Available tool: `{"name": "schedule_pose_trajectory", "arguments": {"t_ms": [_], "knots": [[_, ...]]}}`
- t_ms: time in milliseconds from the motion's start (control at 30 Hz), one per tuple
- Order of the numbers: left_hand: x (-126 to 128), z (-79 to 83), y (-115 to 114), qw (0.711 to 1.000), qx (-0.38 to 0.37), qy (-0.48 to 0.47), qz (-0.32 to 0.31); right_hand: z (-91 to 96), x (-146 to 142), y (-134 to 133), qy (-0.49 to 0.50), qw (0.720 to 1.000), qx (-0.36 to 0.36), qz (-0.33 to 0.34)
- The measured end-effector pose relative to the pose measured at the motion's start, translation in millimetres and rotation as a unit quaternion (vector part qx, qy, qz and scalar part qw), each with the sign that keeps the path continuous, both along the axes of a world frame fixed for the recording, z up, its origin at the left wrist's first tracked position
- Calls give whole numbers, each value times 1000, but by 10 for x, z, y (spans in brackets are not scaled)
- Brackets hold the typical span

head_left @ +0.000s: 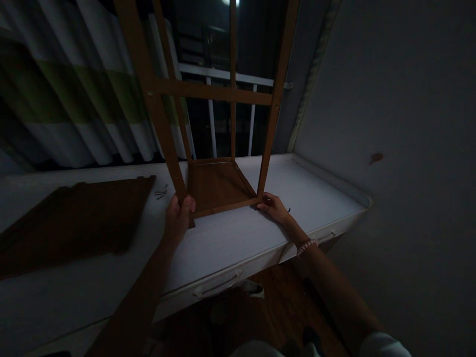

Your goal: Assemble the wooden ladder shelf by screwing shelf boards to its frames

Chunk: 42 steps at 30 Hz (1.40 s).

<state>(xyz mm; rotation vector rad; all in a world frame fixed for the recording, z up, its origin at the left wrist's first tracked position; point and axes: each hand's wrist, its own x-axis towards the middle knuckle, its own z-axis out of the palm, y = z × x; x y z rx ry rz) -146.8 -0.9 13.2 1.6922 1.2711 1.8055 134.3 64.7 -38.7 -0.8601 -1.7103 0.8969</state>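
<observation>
A tall wooden frame [215,91] with a flat bottom shelf [219,186] stands on the white surface in front of me. My left hand [178,213] is closed round the foot of its near left leg, thumb across the wood. At the near right leg's base, my right hand [272,206] has its fingers bent against the corner; whether they hold a small part there is too dark to tell. A small dark hooked piece [288,210] lies just beside that hand's wrist. Several screws [160,192] lie left of the frame.
Flat brown wooden panels [78,218] lie on the white drawer-fronted surface [223,258] at the left. Behind it are a striped curtain [74,89] and a dark window with white bars [211,119]. A wall [401,124] bounds the right side.
</observation>
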Motion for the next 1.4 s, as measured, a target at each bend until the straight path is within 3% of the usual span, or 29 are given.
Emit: {"name": "schedule_pose_trajectory", "arguments": {"t_ms": [300, 433, 633, 700, 767, 833, 900, 1033, 1167, 1400], "knots": [[-101, -70, 94, 989, -16, -75, -128, 87, 15, -17, -8, 999, -47, 13], [-122, -75, 110, 983, -26, -102, -152, 122, 17, 8, -26, 997, -75, 24], [-95, -68, 108, 987, -10, -99, -128, 34, 22, -151, -86, 994, 15, -72], [-92, -65, 107, 988, -8, -92, -127, 19, 102, -312, -155, 973, 73, -157], [-88, -62, 106, 988, -6, -89, -126, 22, 217, -487, -228, 929, 96, -276], [-83, -62, 107, 988, -3, -93, -123, 40, 328, -623, -298, 877, 80, -368], [-79, -64, 111, 988, -3, -95, -121, 67, 398, -689, -375, 836, 45, -398], [-76, -70, 114, 989, -5, -96, -114, 153, 383, -651, -500, 783, 5, -371], [-81, -71, 108, 992, -8, -80, -98, 252, 264, -608, -567, 755, 0, -328], [-81, -79, 109, 991, -6, -83, -109, 235, -51, -719, -535, 795, -7, -287]]}}
